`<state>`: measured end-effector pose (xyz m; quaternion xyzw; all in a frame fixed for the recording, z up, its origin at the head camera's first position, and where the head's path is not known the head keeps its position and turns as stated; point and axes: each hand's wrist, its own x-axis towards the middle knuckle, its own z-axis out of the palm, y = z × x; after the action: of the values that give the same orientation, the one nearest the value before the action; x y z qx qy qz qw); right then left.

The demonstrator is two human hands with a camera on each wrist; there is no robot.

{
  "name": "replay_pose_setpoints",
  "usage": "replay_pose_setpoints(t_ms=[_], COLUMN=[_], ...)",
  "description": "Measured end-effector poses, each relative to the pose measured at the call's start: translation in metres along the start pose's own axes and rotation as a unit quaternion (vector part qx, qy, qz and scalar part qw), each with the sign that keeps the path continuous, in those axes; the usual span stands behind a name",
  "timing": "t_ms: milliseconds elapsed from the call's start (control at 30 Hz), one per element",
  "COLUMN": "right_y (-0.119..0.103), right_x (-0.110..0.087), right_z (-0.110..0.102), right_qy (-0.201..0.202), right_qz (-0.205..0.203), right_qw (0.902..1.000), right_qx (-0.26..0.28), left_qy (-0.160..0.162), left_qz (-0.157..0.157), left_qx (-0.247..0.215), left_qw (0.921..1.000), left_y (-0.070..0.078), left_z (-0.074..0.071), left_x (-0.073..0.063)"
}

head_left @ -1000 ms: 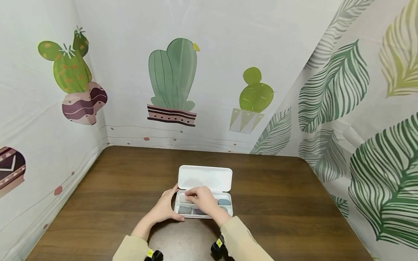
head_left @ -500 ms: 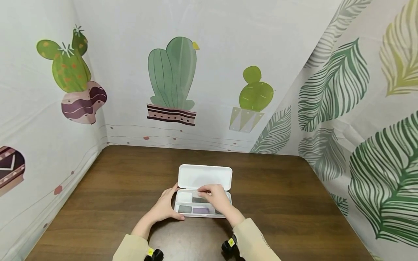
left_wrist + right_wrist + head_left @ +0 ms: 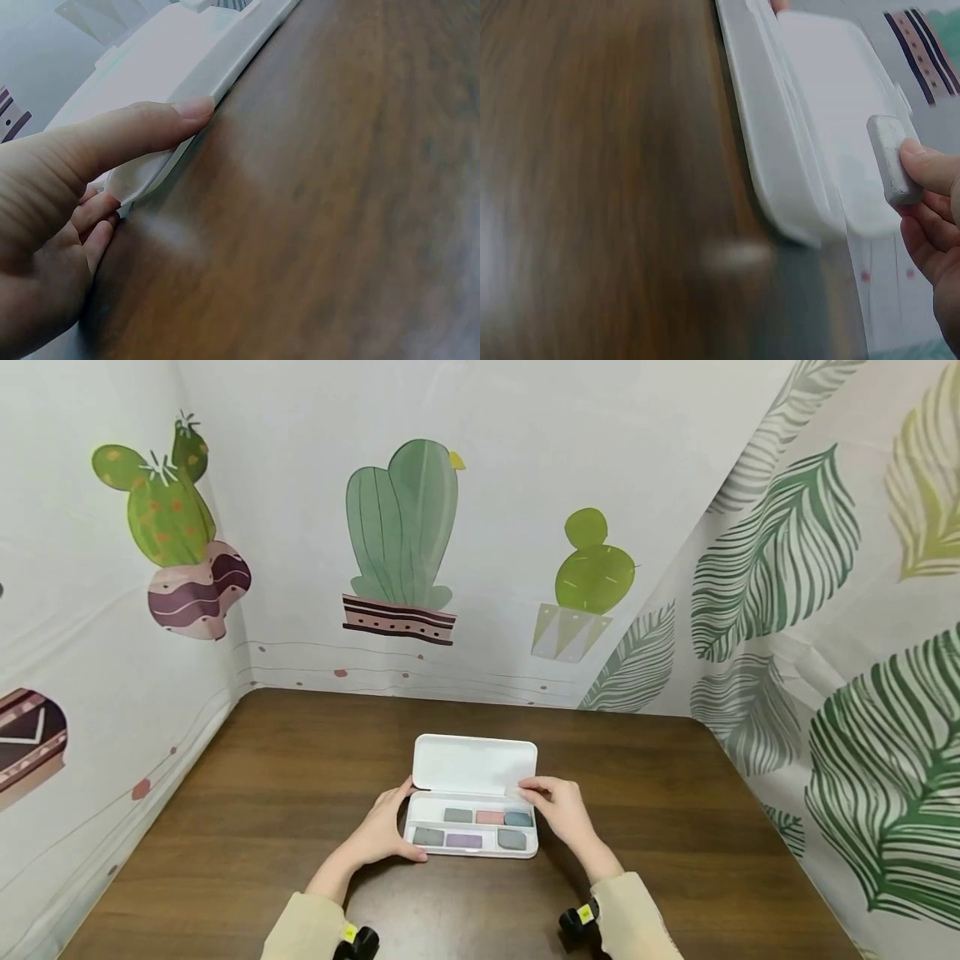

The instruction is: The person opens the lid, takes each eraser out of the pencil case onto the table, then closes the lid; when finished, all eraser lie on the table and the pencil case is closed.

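Note:
A white hinged case [image 3: 476, 766] lies on the table with its lid raised at the back. Two rows of compartments hold several coloured blocks, among them a pink block [image 3: 490, 817], a blue block [image 3: 517, 819] and a purple block [image 3: 463, 841]. My left hand [image 3: 382, 831] grips the case's left end, thumb [image 3: 161, 124] at the front edge and fingers round the far side. Between thumb and fingers my right hand [image 3: 564, 812] pinches a small pale grey block [image 3: 891, 161], above the case's back right corner. The back left compartment shows white.
The brown wooden table [image 3: 300, 760] extends on both sides of the case. Behind it hangs white cloth [image 3: 300, 527] printed with cacti, and leaf-patterned cloth [image 3: 780, 560] covers the right side.
My right hand has moved from the back left compartment rightward across the case to its right end, uncovering the blocks. The left hand keeps its grip on the case.

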<state>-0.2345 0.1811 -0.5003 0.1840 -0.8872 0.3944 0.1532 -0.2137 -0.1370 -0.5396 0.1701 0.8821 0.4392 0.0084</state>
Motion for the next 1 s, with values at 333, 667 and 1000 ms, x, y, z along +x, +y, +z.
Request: replay_pose_setpoints(t_ms=[333,667,1000], right_y=[0.035,0.044,0.047], right_x=[-0.014,-0.02,-0.019], right_z=[-0.021,-0.023,-0.02], right_qy=[0.021,-0.027,-0.035], right_qz=[0.064,0.102,0.091], right_qw=[0.9965,0.9928,0.9924], right_qx=[-0.049,-0.057,-0.075], left_qy=[-0.009,-0.008,-0.009], left_qz=[-0.005,0.0,-0.003], left_qx=[-0.008,-0.006,-0.004], left_qw=[0.9999,0.9999,0.9999], left_y=[0.001,0.0,0.0], left_z=[-0.001,0.0,0.0], left_x=[0.001,0.002,0.002])
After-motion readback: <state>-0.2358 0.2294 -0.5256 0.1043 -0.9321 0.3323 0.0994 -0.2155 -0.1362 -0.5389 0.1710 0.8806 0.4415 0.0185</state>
